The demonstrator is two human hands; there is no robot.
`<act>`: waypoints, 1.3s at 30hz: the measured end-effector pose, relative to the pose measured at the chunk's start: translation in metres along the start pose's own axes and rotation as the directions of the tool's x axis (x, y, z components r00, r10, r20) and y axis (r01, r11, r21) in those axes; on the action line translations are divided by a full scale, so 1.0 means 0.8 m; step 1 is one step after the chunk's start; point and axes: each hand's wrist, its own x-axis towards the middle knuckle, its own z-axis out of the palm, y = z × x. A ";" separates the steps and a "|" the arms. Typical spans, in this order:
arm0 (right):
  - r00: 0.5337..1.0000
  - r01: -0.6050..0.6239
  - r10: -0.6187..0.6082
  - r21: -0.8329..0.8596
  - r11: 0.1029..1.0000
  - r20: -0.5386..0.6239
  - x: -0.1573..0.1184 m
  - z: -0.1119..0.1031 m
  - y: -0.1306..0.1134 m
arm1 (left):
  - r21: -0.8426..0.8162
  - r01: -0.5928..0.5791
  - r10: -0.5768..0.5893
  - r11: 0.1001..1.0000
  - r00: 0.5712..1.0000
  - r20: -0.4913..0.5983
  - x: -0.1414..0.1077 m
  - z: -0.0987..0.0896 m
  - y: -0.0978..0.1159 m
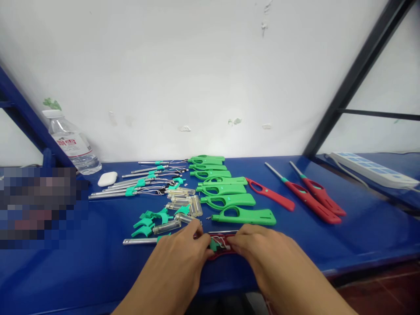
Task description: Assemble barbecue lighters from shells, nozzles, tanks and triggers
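Observation:
Near the table's front edge lies an opened red lighter casing [213,256] with white wires and a green trigger [214,245] showing inside. Its metal tube [141,241] sticks out to the left. My left hand [183,247] is closed on the casing's left part, thumb and fingertips by the trigger. On the right part, my right hand [259,243] grips the casing with bent fingers. Part of the casing is hidden under both hands. Just beyond lie clear fuel tanks [167,226], loose green triggers [143,229] and a green lighter shell [251,216].
Several green shells [229,200] form a column, with metal tubes and wires [114,192] to their left. Red lighters [313,202] and a red shell [274,197] lie right. A water bottle [74,146], white case [107,179] and power strip [374,169] stand farther out.

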 end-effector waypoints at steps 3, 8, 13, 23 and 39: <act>0.994 -0.080 0.085 -0.072 0.994 0.064 -0.001 -0.019 0.017 | -0.032 0.020 -0.019 0.999 0.999 0.029 0.000 -0.004 0.002; 0.970 -0.244 0.243 -0.100 0.964 -0.028 -0.002 -0.041 0.050 | -0.029 0.019 -0.020 0.999 1.000 -0.023 -0.001 0.003 -0.002; 0.982 -0.184 0.183 0.027 0.982 0.045 0.003 -0.043 0.041 | -0.018 -0.030 0.027 0.999 0.988 -0.149 -0.002 0.022 -0.014; 0.970 -0.161 0.140 0.096 0.982 0.199 0.014 -0.016 0.008 | -0.053 -0.132 0.124 0.990 0.983 -0.132 -0.005 0.022 -0.016; 0.956 -0.215 0.207 0.017 0.976 0.207 0.015 -0.022 0.002 | -0.006 -0.084 0.084 0.996 0.996 -0.032 -0.001 0.012 -0.010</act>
